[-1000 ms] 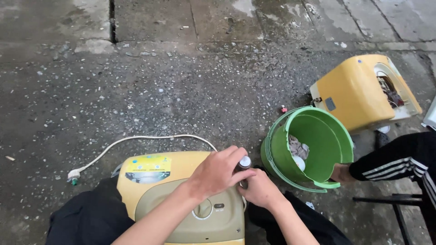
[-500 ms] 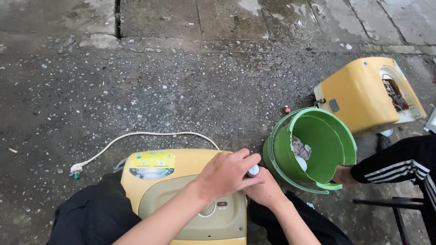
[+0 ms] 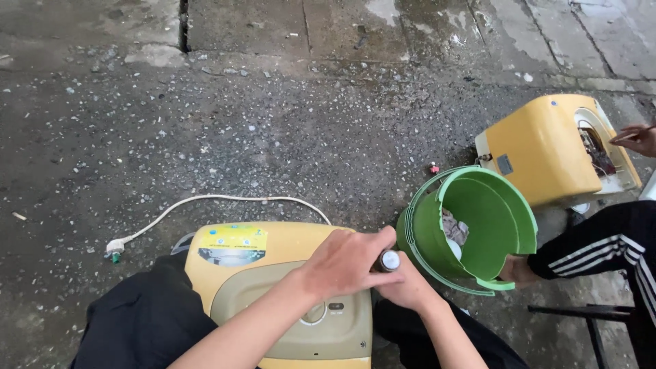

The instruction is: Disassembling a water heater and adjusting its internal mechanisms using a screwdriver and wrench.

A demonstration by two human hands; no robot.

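Observation:
A yellow appliance (image 3: 273, 249) with a beige front panel (image 3: 328, 328) lies across my lap. At its right edge stands a dark tool handle with a pale round end (image 3: 389, 260). My left hand (image 3: 345, 263) reaches across the appliance and closes around the top of the handle. My right hand (image 3: 410, 290) grips the same handle from below and from the right. The tool's tip is hidden behind my hands.
A white power cord (image 3: 225, 199) curves over the wet concrete to its plug (image 3: 113, 247). A co-worker's hand (image 3: 516, 270) holds a tilted green bucket (image 3: 495, 212) with scraps inside. Behind it, another hand (image 3: 639, 139) works on a second yellow appliance (image 3: 540, 147). A metal stool leg (image 3: 581, 313) sits at right.
Both my hands stay on the tool handle and shift slightly right along the appliance's edge. A co-worker's hand has appeared at the second yellow appliance.

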